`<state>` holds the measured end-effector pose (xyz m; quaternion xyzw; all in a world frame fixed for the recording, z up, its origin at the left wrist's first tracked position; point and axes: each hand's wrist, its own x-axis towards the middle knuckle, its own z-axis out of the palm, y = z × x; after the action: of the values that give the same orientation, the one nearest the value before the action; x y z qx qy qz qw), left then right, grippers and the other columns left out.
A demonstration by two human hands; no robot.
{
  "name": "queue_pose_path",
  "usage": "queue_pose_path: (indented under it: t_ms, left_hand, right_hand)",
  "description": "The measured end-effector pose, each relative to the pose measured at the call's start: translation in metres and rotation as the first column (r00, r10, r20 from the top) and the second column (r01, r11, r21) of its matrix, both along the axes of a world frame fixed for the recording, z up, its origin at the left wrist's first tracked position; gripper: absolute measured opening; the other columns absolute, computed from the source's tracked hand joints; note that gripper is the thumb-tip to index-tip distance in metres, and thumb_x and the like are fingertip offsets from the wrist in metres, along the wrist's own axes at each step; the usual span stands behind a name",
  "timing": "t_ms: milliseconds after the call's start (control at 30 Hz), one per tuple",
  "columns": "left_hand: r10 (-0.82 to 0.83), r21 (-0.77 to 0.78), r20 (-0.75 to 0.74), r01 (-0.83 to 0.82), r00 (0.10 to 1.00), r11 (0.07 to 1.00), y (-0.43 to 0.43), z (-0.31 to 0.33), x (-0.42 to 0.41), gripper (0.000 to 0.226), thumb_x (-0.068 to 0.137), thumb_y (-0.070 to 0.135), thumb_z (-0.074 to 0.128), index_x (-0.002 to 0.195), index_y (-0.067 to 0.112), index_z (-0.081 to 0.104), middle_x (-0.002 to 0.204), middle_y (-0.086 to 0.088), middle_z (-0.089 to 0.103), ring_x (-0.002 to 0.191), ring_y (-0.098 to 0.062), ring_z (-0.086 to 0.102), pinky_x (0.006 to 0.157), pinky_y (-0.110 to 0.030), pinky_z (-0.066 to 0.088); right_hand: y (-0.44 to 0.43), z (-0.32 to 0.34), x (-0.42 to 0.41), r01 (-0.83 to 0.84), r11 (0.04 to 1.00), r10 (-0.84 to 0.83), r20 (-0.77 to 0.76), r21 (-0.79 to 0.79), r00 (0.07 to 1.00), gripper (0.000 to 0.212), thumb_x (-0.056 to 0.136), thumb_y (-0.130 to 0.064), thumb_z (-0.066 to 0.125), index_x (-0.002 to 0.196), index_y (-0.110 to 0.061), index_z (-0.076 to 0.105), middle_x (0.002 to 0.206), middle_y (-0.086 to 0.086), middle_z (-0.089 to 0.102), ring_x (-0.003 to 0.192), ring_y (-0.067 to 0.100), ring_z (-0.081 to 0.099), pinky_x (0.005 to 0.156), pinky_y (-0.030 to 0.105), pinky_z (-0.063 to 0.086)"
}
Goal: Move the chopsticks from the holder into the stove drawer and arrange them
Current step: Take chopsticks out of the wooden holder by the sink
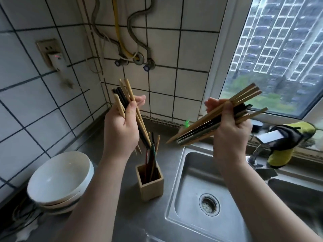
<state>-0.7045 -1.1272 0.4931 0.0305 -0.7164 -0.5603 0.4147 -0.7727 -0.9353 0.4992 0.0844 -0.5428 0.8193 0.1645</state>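
A square wooden chopstick holder stands on the steel counter left of the sink, with several dark and bamboo chopsticks still upright in it. My left hand grips a bundle of bamboo and black chopsticks above the holder, tips pointing down towards it. My right hand grips a larger bundle of bamboo and black chopsticks above the sink's back edge, slanting from lower left to upper right. The stove drawer is not in view.
A stack of white bowls sits at the left on the counter. The steel sink with its drain lies at the right. A yellow and black cloth hangs by the window. Tiled walls with pipes and a socket stand behind.
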Motion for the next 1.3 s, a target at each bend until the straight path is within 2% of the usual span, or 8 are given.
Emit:
queue_pose_path:
  t_ms: [100, 233, 367, 600, 667, 867, 1033, 1300]
  left_hand:
    - [-0.106, 0.023, -0.033, 0.107, 0.994, 0.994, 0.035, 0.011, 0.009, 0.023, 0.104, 0.007, 0.041, 0.106, 0.012, 0.064, 0.112, -0.002, 0.072, 0.110, -0.015, 0.068, 0.097, -0.041, 0.053]
    - [-0.275, 0.078, -0.045, 0.277, 0.961, 0.958, 0.097, 0.011, 0.020, 0.024, 0.104, 0.004, 0.041, 0.106, 0.007, 0.064, 0.112, -0.008, 0.072, 0.110, -0.020, 0.068, 0.098, -0.041, 0.052]
    - [-0.435, 0.130, -0.022, 0.434, 0.900, 0.892, 0.171, -0.003, 0.036, 0.022, 0.102, -0.001, 0.041, 0.106, 0.001, 0.064, 0.109, -0.008, 0.074, 0.105, -0.021, 0.070, 0.092, -0.034, 0.055]
    - [-0.671, 0.092, 0.069, 0.665, 0.738, 0.741, 0.317, -0.044, 0.094, 0.022, 0.100, 0.002, 0.046, 0.108, 0.003, 0.066, 0.110, -0.007, 0.073, 0.108, -0.021, 0.069, 0.097, -0.041, 0.053]
    - [-0.727, 0.091, 0.116, 0.722, 0.676, 0.686, 0.358, -0.058, 0.115, 0.022, 0.101, 0.002, 0.046, 0.108, 0.004, 0.067, 0.109, -0.004, 0.074, 0.108, -0.019, 0.068, 0.096, -0.041, 0.053]
    - [-0.838, 0.104, 0.235, 0.844, 0.493, 0.526, 0.476, -0.080, 0.178, 0.022, 0.096, 0.020, 0.048, 0.103, 0.017, 0.068, 0.106, 0.007, 0.075, 0.101, -0.016, 0.070, 0.092, -0.035, 0.054]
    - [-0.905, 0.133, 0.336, 0.938, 0.261, 0.320, 0.565, -0.091, 0.231, 0.024, 0.102, 0.016, 0.049, 0.107, 0.013, 0.072, 0.109, 0.005, 0.074, 0.108, -0.008, 0.067, 0.098, -0.040, 0.052]
    - [-0.878, 0.131, 0.459, 0.988, -0.134, -0.083, 0.705, -0.123, 0.302, 0.026, 0.104, 0.019, 0.045, 0.108, 0.031, 0.068, 0.114, 0.012, 0.071, 0.115, -0.005, 0.063, 0.103, -0.043, 0.049]
  right_hand:
    - [0.036, 0.002, 0.018, 0.056, 0.998, -0.057, -0.029, -0.022, 0.998, 0.023, 0.101, -0.016, 0.047, 0.089, -0.014, 0.066, 0.096, 0.016, 0.073, 0.094, 0.028, 0.072, 0.087, 0.042, 0.057]
    - [0.095, -0.006, 0.046, 0.145, 0.989, -0.146, -0.032, -0.023, 0.989, 0.024, 0.100, -0.015, 0.048, 0.092, -0.007, 0.069, 0.094, 0.014, 0.075, 0.091, 0.027, 0.073, 0.076, 0.030, 0.057]
    - [0.165, -0.023, 0.084, 0.245, 0.970, -0.245, 0.018, -0.001, 0.969, 0.027, 0.099, -0.020, 0.050, 0.099, -0.001, 0.069, 0.096, 0.012, 0.075, 0.096, 0.028, 0.072, 0.087, 0.042, 0.056]
    - [0.299, -0.050, 0.193, 0.467, 0.876, -0.476, 0.055, 0.123, 0.878, 0.028, 0.101, -0.020, 0.046, 0.086, -0.022, 0.070, 0.093, 0.000, 0.076, 0.089, 0.015, 0.072, 0.074, 0.024, 0.055]
    - [0.336, -0.060, 0.228, 0.519, 0.833, -0.540, 0.080, 0.192, 0.838, 0.027, 0.101, -0.023, 0.045, 0.088, -0.023, 0.069, 0.095, -0.001, 0.076, 0.094, 0.015, 0.071, 0.080, 0.028, 0.053]
    - [0.440, -0.091, 0.326, 0.710, 0.642, -0.760, 0.112, 0.290, 0.641, 0.031, 0.100, -0.027, 0.046, 0.085, -0.029, 0.073, 0.092, 0.000, 0.076, 0.091, 0.018, 0.071, 0.082, 0.033, 0.053]
    - [0.509, -0.101, 0.411, 0.800, 0.502, -0.865, 0.193, 0.328, 0.463, 0.030, 0.102, -0.022, 0.043, 0.093, -0.016, 0.071, 0.095, -0.002, 0.075, 0.094, 0.009, 0.070, 0.084, 0.024, 0.052]
    - [0.591, -0.126, 0.531, 0.922, 0.156, -0.973, 0.217, 0.355, 0.081, 0.028, 0.101, -0.024, 0.044, 0.089, -0.024, 0.069, 0.098, 0.002, 0.075, 0.099, 0.016, 0.070, 0.097, 0.043, 0.051]
